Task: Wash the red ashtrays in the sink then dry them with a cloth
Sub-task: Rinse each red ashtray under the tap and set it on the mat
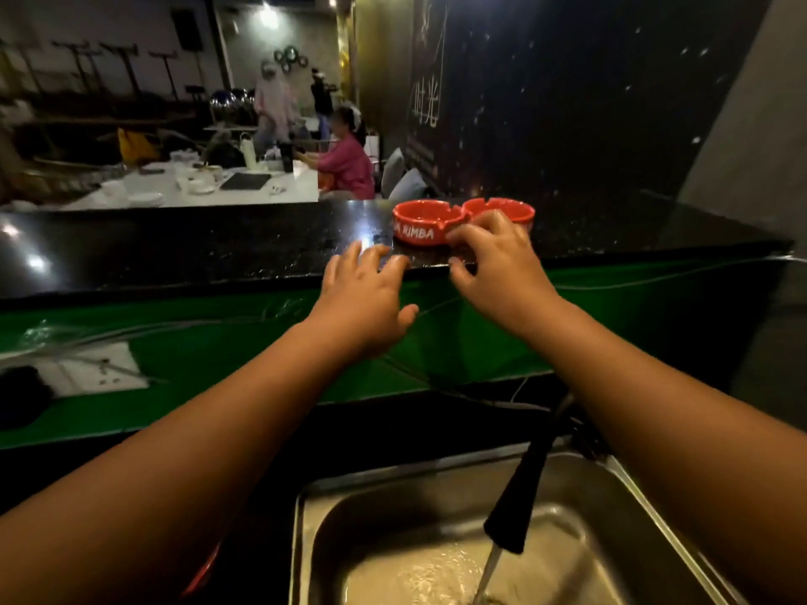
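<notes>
Right hand (498, 264) hides front of 2nd ashtray (502, 208); sink (349, 539) cut by bottom edge.

Two red ashtrays stand side by side: the lettered ashtray (419, 224) at the fingertips of the right hand (498, 264), the second ashtray (511, 209) just behind those fingers. Two hands are counted, with the left hand (367, 299). One tap (519, 486), one sink (305, 539).

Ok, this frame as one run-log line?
phase: reach; left hand open over counter edge; right hand at red ashtrays, grip unclear; tap running into sink
</notes>
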Motion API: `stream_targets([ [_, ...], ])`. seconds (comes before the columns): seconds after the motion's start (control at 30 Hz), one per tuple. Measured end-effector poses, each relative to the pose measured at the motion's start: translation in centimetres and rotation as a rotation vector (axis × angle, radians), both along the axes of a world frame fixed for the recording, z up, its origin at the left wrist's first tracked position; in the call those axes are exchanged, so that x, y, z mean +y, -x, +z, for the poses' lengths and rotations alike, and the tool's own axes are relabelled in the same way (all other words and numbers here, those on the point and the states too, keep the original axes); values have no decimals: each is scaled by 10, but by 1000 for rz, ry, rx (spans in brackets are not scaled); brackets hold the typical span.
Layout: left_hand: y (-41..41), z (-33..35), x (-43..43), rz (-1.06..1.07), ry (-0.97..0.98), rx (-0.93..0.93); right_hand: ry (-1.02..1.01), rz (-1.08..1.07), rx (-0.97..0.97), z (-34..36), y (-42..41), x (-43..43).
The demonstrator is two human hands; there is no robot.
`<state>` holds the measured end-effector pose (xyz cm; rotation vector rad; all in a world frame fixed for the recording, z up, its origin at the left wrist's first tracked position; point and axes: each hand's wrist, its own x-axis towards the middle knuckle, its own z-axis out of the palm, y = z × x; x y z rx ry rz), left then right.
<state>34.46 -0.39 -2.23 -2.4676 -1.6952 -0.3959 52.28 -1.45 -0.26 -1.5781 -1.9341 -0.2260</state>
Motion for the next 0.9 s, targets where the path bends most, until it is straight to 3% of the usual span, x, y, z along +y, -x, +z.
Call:
stream_targets([
  [0.1,-2,-3,21,96,100,29,28,-40,-110,13,-2,33],
  [0.27,12,-19,20,56,35,72,219,-94,-196,11,1,77],
  [0.37,21,-24,15,22,-33,112,217,-14,-152,14,5,85],
  [0.5,23,-27,10,-11,-46,31,242,87,-119,15,10,76],
  [0.7,39,-38,-26,-172,-35,-647,141,171,-77,7,15,18],
  [0.9,49,-40,-75,-19,626,-1431,87,354,-67,-26,30,-57],
])
